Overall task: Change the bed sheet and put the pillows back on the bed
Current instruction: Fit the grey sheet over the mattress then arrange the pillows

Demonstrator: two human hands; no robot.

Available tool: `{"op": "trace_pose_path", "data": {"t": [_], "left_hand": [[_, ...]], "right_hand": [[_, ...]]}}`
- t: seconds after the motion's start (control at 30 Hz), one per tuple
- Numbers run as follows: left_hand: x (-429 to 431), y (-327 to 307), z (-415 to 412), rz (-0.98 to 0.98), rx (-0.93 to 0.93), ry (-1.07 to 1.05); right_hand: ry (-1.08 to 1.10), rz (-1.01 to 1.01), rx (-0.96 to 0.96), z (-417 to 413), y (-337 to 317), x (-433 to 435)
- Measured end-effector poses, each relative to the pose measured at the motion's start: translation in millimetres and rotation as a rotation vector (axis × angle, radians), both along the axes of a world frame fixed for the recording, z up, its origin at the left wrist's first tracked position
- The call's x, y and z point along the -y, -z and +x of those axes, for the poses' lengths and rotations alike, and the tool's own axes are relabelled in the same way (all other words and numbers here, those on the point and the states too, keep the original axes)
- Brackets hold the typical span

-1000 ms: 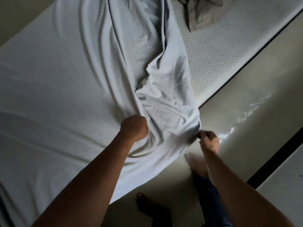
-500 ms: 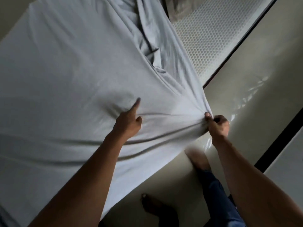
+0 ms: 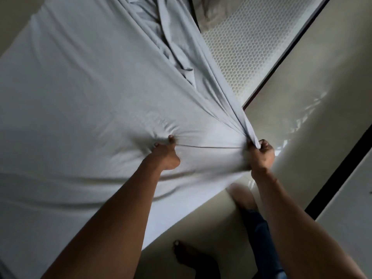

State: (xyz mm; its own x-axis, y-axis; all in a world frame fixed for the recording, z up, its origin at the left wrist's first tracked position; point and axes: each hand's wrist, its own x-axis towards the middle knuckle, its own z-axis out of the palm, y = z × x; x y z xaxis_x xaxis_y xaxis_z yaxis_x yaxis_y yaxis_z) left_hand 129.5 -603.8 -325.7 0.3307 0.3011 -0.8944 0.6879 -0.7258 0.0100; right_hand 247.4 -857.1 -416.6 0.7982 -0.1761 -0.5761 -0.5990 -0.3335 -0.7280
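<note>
A pale grey bed sheet [image 3: 84,93] lies spread over most of the mattress, bunched in folds toward the far end. My right hand [image 3: 261,156] is closed on the sheet's corner at the bed's near right corner, and the cloth is drawn taut into it. My left hand [image 3: 166,156] presses on the sheet a little to the left, fingertips dug into the fabric, creases radiating from them. The bare mattress [image 3: 245,49], white with a honeycomb pattern, shows at the upper right. A beige pillow or cloth [image 3: 213,11] lies at the top of it.
Glossy pale floor [image 3: 302,93] runs along the bed's right side, with a dark strip [image 3: 338,172] crossing it. My bare feet [image 3: 185,254] and a blue trouser leg [image 3: 259,224] stand on the floor beside the bed's edge.
The bunched fold near the corner has been pulled flat and taut. My right hand has moved right and up with the corner. My left hand let go of the fold and now presses the sheet.
</note>
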Motion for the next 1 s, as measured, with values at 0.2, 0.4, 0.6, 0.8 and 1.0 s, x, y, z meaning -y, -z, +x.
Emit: {"op": "trace_pose_path", "data": {"t": [0.2,0.4,0.6,0.8,1.0], "left_hand": [[-10.9,-10.5,13.3,0.193,0.149,0.19],[-10.8,-8.6,77.8,0.046,0.411,0.089],[11.5,2.6,78.0,-0.011,0.365,0.048],[6.9,-6.8,90.3,-0.055,0.288,-0.02],[12.5,-17.2,111.5,-0.011,0.193,0.119]], "right_hand": [[-0.044,0.315,-0.204,16.3,-10.3,-24.0],[-0.159,0.333,-0.179,70.8,-8.3,-45.3],[0.136,0.11,0.011,85.3,23.5,-17.0],[0.106,0.661,-0.253,99.3,-16.6,-26.4],[-0.502,0.792,-0.648,102.3,-37.5,-38.3]]}}
